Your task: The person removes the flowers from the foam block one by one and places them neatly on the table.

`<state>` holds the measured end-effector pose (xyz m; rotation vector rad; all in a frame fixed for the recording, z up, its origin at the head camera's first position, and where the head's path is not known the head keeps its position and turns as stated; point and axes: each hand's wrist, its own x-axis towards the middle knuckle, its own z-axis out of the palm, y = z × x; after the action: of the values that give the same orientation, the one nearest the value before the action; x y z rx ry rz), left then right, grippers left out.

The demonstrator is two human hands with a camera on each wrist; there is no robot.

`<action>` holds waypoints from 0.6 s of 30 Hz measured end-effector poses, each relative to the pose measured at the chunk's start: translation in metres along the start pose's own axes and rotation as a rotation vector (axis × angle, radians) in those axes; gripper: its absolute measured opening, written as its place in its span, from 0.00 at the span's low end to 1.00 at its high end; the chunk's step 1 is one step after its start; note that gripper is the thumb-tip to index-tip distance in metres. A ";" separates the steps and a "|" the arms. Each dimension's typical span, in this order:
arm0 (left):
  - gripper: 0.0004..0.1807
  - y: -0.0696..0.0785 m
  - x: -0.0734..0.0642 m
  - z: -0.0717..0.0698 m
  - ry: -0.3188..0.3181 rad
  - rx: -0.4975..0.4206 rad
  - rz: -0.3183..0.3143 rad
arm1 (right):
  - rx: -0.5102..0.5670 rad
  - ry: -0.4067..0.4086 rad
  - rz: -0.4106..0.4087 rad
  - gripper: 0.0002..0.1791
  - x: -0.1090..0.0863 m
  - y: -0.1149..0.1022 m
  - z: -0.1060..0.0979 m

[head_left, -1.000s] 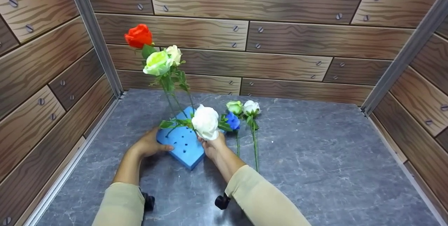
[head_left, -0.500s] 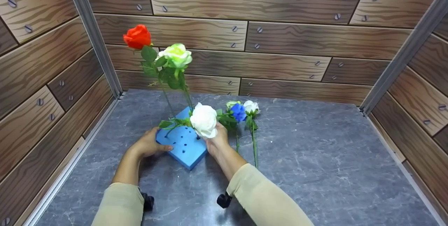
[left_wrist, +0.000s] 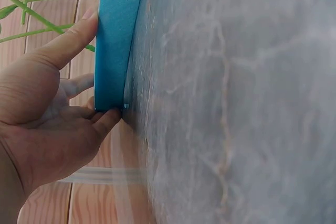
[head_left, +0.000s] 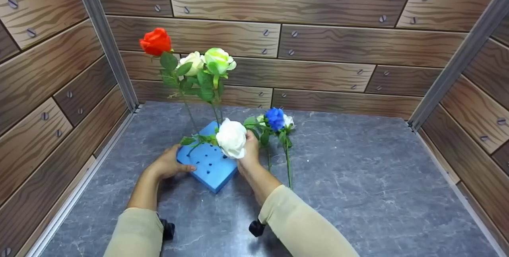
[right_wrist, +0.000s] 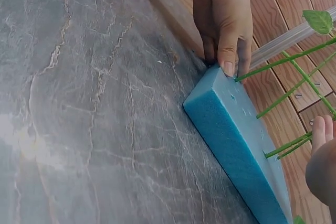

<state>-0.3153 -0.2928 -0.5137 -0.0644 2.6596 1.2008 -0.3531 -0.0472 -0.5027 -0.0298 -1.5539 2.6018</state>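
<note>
My left hand [head_left: 168, 164] grips the left corner of a blue foam block [head_left: 214, 175], thumb on top and fingers at its side. Several artificial flowers stand in the block's holes: a red rose [head_left: 155, 42], a cream rose [head_left: 192, 64] and a yellow-green rose [head_left: 218, 60] rise tall, while a white rose [head_left: 231, 139] leans toward me. Behind that bloom, my right hand [head_left: 250, 155] curls at the green stems [right_wrist: 286, 148] low over the block; which stem it holds I cannot tell. A blue flower [head_left: 274, 118] tilts out beyond the right hand.
Right of the block, a white rose with a long stem [head_left: 288, 161] lies on the grey marbled table [head_left: 370, 177], beside a pale green bloom [head_left: 261, 119] partly covered by the blue flower. Wood-patterned walls [head_left: 326, 46] with metal corner posts enclose the table.
The yellow-green rose has swung right, away from the red one. The blue flower has moved up and right, over the lying blooms. My right hand has shifted slightly right; the left stays put.
</note>
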 end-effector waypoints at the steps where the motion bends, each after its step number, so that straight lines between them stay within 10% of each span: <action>1: 0.64 0.000 0.000 0.000 -0.001 0.000 -0.003 | -0.012 0.001 -0.006 0.11 0.000 0.000 0.000; 18: 0.64 -0.003 0.003 -0.001 -0.019 -0.015 -0.012 | -0.107 -0.009 -0.078 0.04 -0.001 -0.003 -0.003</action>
<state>-0.3181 -0.2949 -0.5160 -0.0707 2.6308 1.2119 -0.3512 -0.0429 -0.5015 0.0329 -1.6606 2.4619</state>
